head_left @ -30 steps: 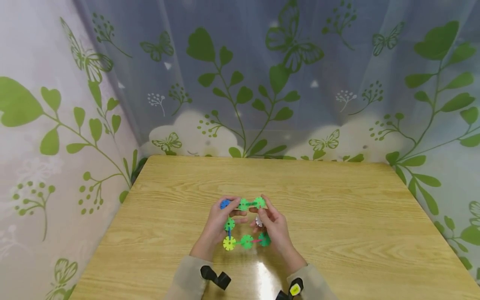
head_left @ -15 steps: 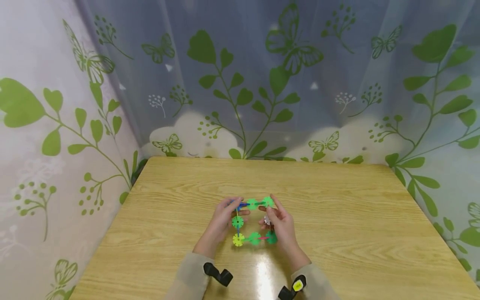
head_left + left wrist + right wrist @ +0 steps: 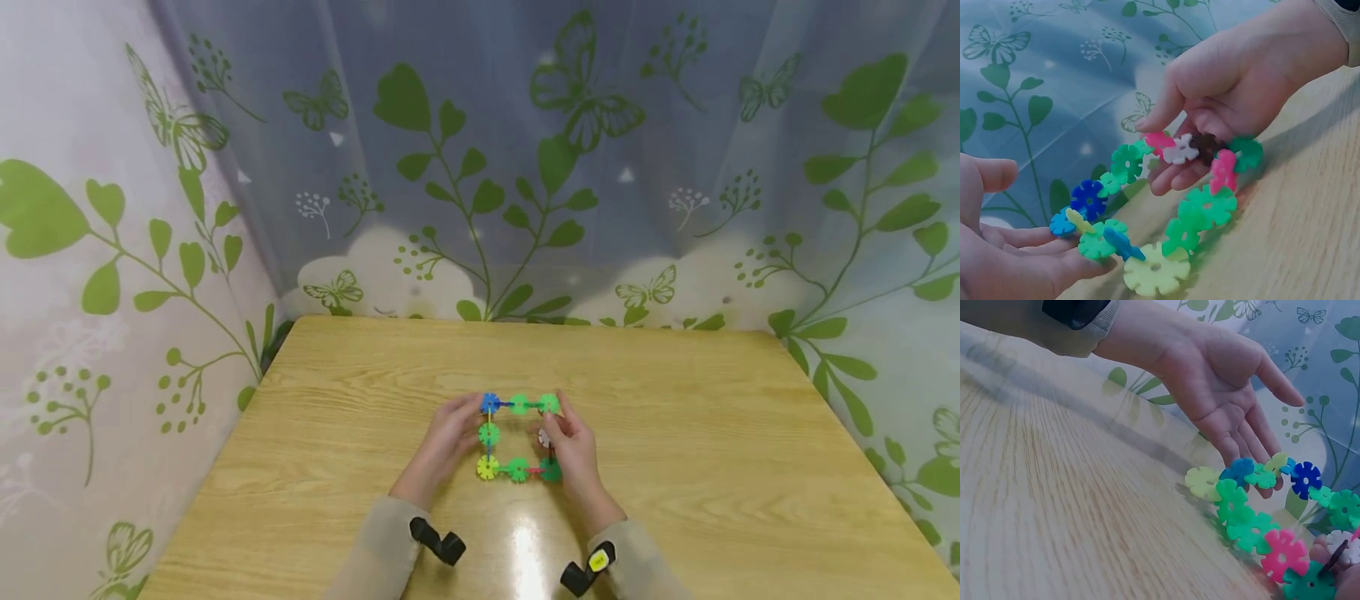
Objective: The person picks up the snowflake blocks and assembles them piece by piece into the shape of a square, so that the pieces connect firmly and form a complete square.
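Observation:
Notched plastic snowflake discs are slotted together into a square frame (image 3: 518,469), with an opening in its middle. Blue, green, yellow, pink, brown and white discs show along its sides. My right hand (image 3: 574,437) holds the right side, thumb over the pink and white discs (image 3: 1180,150) and fingers underneath. At the left side, my left hand (image 3: 448,429) has its thumb lifted away, and its straight fingers lie under the blue and green discs (image 3: 1096,242). The yellow corner disc (image 3: 1157,269) is nearest the left wrist camera.
A wood-grain table (image 3: 675,400) lies beneath both hands. Curtains (image 3: 480,167) printed with green leaves and butterflies stand behind it and along both sides. Each wrist wears a black strapped camera (image 3: 437,542).
Both hands and the disc frame have shifted right. The left thumb has come off the blue corner, which now shows fully; the right hand keeps its hold.

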Demonstrator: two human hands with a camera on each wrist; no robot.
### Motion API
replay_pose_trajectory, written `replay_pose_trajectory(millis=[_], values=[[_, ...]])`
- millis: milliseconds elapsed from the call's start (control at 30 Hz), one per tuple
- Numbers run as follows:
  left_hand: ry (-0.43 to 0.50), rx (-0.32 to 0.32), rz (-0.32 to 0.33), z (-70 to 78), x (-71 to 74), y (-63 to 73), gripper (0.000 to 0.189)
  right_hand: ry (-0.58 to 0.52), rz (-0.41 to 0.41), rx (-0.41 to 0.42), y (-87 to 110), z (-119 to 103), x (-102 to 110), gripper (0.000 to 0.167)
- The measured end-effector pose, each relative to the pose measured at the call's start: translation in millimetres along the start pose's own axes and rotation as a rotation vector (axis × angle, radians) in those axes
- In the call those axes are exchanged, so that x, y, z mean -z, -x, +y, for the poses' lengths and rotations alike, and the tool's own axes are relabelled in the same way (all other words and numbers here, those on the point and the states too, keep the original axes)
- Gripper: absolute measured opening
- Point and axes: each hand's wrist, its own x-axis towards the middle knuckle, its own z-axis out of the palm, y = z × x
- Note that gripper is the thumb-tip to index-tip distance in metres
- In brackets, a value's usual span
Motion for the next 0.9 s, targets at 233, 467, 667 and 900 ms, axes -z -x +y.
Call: replay_pose_trajectory(millis=[233,467,667,900], values=[[-0.005,-0.03,-0.042,-4.7,1.6,-4.4,0.061,0.07,0.006,-0.016,-2.1,2,3,0.056],[0.01,-0.021,-0.082,-7.3,4.2,-6.2,0.061,0.141,-0.003,0.016,-4.1,6,7,0.055],[0.007,-0.028,-0.084,-8.8,4.9,-6.9,0.06,0.184,0.001,0.041,-4.0,8,9,0.054],[-0.03,-0.051,-0.094,-11.0,6.8,-8.9,0.06,0.185,-0.002,0.049,-5.2,8,12,0.052]])
